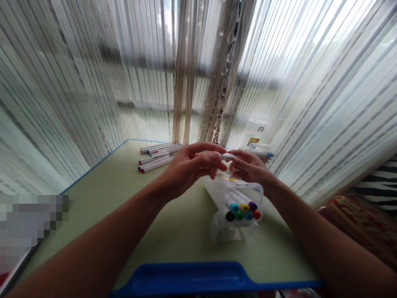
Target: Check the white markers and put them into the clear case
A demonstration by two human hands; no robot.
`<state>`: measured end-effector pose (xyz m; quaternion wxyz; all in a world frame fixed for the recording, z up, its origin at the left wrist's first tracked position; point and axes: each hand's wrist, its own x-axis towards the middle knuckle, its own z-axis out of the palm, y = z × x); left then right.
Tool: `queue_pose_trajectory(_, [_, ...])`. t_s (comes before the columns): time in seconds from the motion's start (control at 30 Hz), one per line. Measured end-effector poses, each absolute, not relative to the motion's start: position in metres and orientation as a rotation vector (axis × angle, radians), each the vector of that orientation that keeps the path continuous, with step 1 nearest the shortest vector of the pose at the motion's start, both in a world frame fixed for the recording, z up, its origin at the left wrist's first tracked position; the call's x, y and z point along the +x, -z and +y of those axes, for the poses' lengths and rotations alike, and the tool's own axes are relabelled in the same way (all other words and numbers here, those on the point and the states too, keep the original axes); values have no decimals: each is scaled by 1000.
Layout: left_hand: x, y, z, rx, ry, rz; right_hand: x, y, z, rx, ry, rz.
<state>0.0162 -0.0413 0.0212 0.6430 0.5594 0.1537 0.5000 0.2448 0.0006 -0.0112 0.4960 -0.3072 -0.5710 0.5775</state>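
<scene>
Between my two hands a white marker (227,157) is held level above the table. The fingertips of my left hand (198,163) pinch its left end, while my right hand (248,165) grips the right end. My fingers cover both ends, so its cap colour is hidden. Just below and nearer to me, a clear plastic marker case (217,194) lies on its side with its open end facing me. Several capped markers (244,207) lie in it, their ends black, green, teal, yellow, purple and orange-red. Its clear lid (218,231) hangs down at the front.
Several loose white markers (156,159) lie at the back left of the green table (102,198). Clear plastic packaging (257,149) stands behind my right hand. A blue tray edge (189,277) runs along the front, and striped curtains (139,82) hang behind the table.
</scene>
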Motion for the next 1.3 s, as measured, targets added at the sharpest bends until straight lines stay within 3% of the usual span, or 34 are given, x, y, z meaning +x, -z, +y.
queue_pose_trajectory(1.3, [13, -17, -36, 1258, -1089, 224, 243, 11, -1, -764, -1406, -1392])
